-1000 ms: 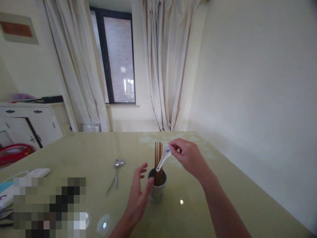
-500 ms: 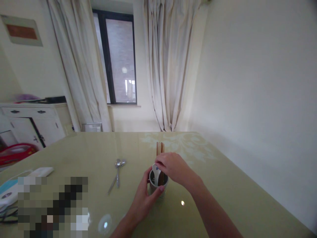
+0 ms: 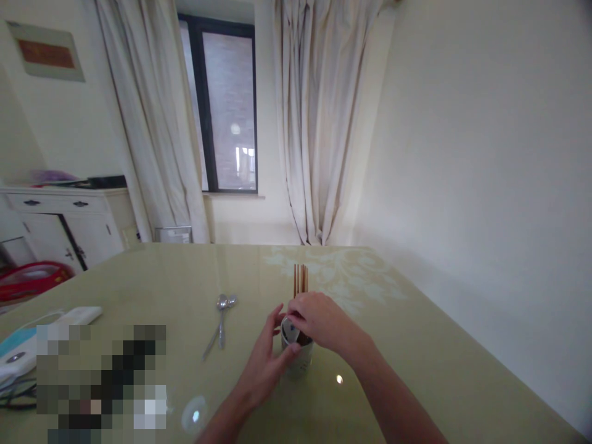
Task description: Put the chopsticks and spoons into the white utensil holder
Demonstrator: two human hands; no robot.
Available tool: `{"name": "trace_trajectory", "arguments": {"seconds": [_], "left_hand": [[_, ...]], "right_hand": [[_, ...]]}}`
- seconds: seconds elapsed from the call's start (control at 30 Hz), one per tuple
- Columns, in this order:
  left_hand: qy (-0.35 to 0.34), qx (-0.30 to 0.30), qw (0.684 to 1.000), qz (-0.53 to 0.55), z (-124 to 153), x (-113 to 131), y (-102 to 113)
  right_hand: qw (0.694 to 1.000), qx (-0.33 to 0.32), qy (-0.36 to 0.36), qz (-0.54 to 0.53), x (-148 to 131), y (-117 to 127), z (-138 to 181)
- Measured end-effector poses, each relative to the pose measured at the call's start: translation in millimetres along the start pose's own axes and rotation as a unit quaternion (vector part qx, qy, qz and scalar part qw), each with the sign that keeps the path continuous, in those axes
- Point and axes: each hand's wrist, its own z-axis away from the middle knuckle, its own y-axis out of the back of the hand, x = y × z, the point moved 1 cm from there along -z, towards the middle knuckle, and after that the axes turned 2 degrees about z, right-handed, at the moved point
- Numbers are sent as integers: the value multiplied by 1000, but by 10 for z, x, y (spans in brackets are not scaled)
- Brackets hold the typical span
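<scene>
A pale patterned cup-shaped holder [image 3: 300, 365] stands upright on the table, with several brown chopsticks [image 3: 300, 279] rising from it. Around its left side curves my left hand [image 3: 264, 364], thumb at the front of the rim and fingers at the back left; one fingertip sticks up above the rim. My right hand [image 3: 319, 316] is over the opening, closed in a pinch on a white ceramic spoon [image 3: 291, 331] that sits low inside the holder. Part of the spoon is hidden by the fingers and the holder. Left of the hands, metal spoons [image 3: 222, 317] lie crossed.
The glossy greenish table [image 3: 393, 370] reaches toward the window wall. On its left are a white device [image 3: 81, 316], dark cables [image 3: 18, 394] and a blurred-out patch. A white cabinet [image 3: 97, 216] and a red basket [image 3: 34, 280] stand beyond the left edge.
The white spoon has gone lower into the holder, with my right hand moving down along with it. My left hand's fingers have loosened and lifted slightly at the rim.
</scene>
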Motion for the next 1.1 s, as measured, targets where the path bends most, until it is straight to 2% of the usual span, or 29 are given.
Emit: {"name": "trace_trajectory", "arguments": {"seconds": [0.07,0.13,0.17,0.2,0.23,0.3,0.33,0.4,0.67,0.73,0.8,0.9,0.97,1.07,1.1], "left_hand": [[13,58,997,-40,-115,-29,228],[43,120,980,-151,-210,-55,518],[65,151,956,-242,-235,-69,666],[88,173,919,-343,-243,-85,801],[115,182,874,-435,-235,-104,915],[174,179,795,-552,-190,-154,1068],[200,170,771,-580,-165,-181,1107],[234,150,754,-595,-133,-233,1132],[261,120,774,-565,-173,-329,1165],[250,127,778,-562,-171,-338,1191],[222,159,787,-553,-178,-327,1208],[154,241,840,-462,-218,-249,1157],[108,277,882,-365,-242,-154,1020],[3,285,940,-186,-204,36,661],[-27,263,956,-130,-165,98,523]], "right_hand": [[1000,2,1,-7,0,-2,1],[1000,0,0,-15,-1,3,4],[1000,-3,-5,-21,-2,6,6],[1000,-4,-10,-26,-3,10,9],[999,-4,-15,-32,-5,13,12],[999,0,-22,-47,-7,15,17],[998,3,-23,-55,-8,14,18],[997,7,-22,-68,-8,10,19],[996,31,-20,-78,26,94,50],[995,53,-25,-82,50,153,71],[992,80,-34,-89,81,211,90],[984,131,-54,-108,127,265,104],[974,168,-66,-139,145,268,101],[945,235,-57,-219,134,238,87],[933,255,-46,-250,119,227,84]]}}
